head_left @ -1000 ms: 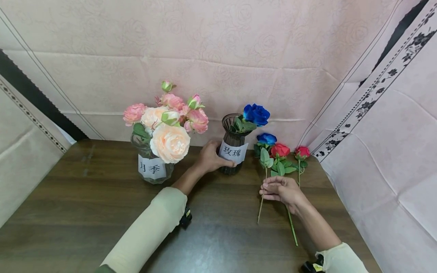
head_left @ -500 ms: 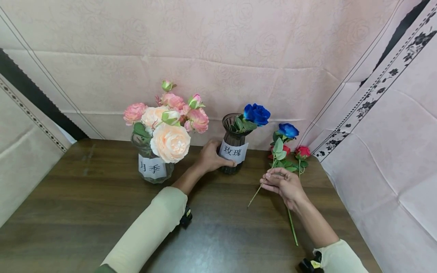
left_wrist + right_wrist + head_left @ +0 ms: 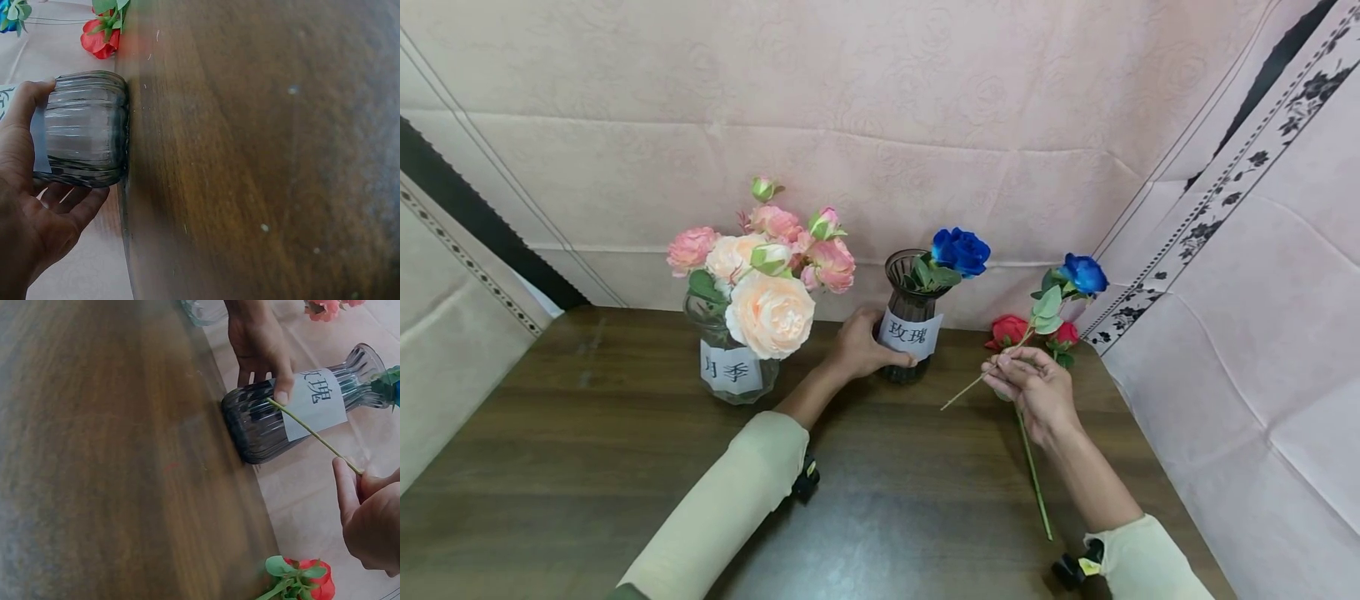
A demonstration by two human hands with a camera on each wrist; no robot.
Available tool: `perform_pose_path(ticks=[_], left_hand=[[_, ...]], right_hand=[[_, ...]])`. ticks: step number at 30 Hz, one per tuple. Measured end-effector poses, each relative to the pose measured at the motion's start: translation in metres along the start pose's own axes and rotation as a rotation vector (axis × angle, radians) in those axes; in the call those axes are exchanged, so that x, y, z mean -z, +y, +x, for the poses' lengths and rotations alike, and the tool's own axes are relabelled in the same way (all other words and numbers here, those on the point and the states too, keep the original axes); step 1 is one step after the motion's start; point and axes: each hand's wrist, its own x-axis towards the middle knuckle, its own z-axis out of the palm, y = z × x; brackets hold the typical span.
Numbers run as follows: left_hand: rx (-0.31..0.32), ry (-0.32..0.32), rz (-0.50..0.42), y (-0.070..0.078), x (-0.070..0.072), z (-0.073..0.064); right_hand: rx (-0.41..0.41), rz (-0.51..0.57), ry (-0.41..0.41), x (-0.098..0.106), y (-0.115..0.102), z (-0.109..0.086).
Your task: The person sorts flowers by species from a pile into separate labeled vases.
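Observation:
My left hand (image 3: 865, 346) holds a dark ribbed glass vase (image 3: 913, 302) by its lower body, thumb over the white paper label. One blue rose (image 3: 960, 252) stands in that vase, leaning right. To the right, my right hand (image 3: 1036, 387) pinches the stem of another blue rose (image 3: 1084, 273), held aloft and tilted, its bloom up to the right. In the right wrist view, the lower end of the stem (image 3: 312, 434) crosses in front of the vase. Red roses (image 3: 1006, 331) lie behind the right hand, partly hidden by it.
A clear glass vase (image 3: 766, 379) with pink and peach flowers (image 3: 771, 315) stands left of the left hand. The brown wooden table (image 3: 880, 517) meets patterned cloth (image 3: 850, 167) at the back and sides. A green stem (image 3: 1036, 487) lies on the table beneath the right hand.
My right hand has lifted the blue rose, its bloom swinging right and up while the stem's lower end turned left. The left hand and vase have stayed in place.

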Motion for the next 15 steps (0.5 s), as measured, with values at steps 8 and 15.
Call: perform_pose_path(ticks=[8, 15], left_hand=[[-0.004, -0.002, 0.008, -0.002, 0.000, 0.000], [-0.012, -0.002, 0.005, -0.002, 0.000, 0.000]], right_hand=[[0.081, 0.099, 0.049, -0.008, -0.010, 0.007], [0.132, 0.197, 0.074, -0.016, -0.021, 0.012]])
